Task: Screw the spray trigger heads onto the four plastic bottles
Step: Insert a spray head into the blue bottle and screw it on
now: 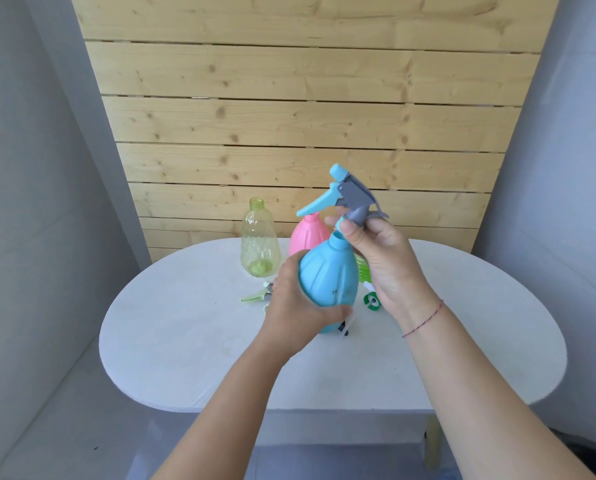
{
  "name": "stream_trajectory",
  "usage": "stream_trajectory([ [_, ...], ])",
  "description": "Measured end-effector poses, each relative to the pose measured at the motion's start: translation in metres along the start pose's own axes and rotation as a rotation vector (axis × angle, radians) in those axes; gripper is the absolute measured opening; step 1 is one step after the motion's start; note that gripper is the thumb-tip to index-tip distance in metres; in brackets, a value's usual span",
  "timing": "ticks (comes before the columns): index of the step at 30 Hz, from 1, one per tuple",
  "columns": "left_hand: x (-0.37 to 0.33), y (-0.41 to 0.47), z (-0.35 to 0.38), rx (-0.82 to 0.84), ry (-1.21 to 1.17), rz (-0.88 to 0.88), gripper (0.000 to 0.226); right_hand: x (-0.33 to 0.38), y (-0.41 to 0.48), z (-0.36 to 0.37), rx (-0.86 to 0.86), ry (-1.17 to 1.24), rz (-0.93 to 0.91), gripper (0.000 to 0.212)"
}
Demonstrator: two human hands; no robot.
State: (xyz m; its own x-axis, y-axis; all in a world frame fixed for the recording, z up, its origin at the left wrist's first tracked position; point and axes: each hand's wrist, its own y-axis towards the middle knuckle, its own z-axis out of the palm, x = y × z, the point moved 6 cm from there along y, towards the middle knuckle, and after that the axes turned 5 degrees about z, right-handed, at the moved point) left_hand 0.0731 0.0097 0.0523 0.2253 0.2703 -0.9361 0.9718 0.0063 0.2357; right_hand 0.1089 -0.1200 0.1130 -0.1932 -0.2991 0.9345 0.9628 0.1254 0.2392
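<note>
My left hand (294, 306) grips the body of a blue bottle (327, 275), held tilted above the table. Just over its open neck, my right hand (381, 258) holds a blue and grey spray trigger head (348, 195); the head is apart from the neck. A clear yellow-green bottle (260, 239) stands open-necked at the back left. Behind the blue bottle stands a pink bottle (308, 235), and a green bottle (363, 270) is mostly hidden by my right hand. A light green trigger head (256, 295) lies on the table left of my left hand.
The white oval table (192, 341) stands against a wooden slat wall (289, 116). A green ring-shaped part (372, 302) lies by my right wrist. A small dark and white piece (344, 330) shows under the blue bottle. Grey walls close in on both sides.
</note>
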Motion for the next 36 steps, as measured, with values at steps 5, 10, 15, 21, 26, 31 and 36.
stream_trajectory([
  [5,0.003,-0.002,0.004,0.226,-0.183,-0.105,0.081,-0.005,-0.001,-0.001,0.195,-0.110,0.060,0.035],
  [10,0.004,-0.008,0.008,0.485,-0.309,-0.162,0.079,-0.009,-0.006,-0.006,0.371,-0.174,0.150,0.033],
  [15,0.001,-0.024,0.011,0.797,-0.472,-0.231,0.060,-0.007,-0.018,-0.006,0.528,-0.010,0.287,0.046],
  [21,0.004,-0.034,0.016,0.913,-0.686,-0.296,0.051,-0.003,-0.024,-0.003,0.542,0.054,0.334,0.048],
  [26,0.015,-0.036,0.020,0.826,-0.763,-0.337,0.059,-0.005,-0.027,-0.010,0.568,0.089,0.318,0.052],
  [31,0.007,-0.034,0.026,0.853,-0.730,-0.264,0.051,-0.009,-0.025,-0.011,0.544,0.059,0.350,0.055],
  [36,0.016,-0.019,0.022,0.714,-0.600,-0.275,0.066,-0.012,-0.015,-0.024,0.336,-0.133,0.368,0.055],
])
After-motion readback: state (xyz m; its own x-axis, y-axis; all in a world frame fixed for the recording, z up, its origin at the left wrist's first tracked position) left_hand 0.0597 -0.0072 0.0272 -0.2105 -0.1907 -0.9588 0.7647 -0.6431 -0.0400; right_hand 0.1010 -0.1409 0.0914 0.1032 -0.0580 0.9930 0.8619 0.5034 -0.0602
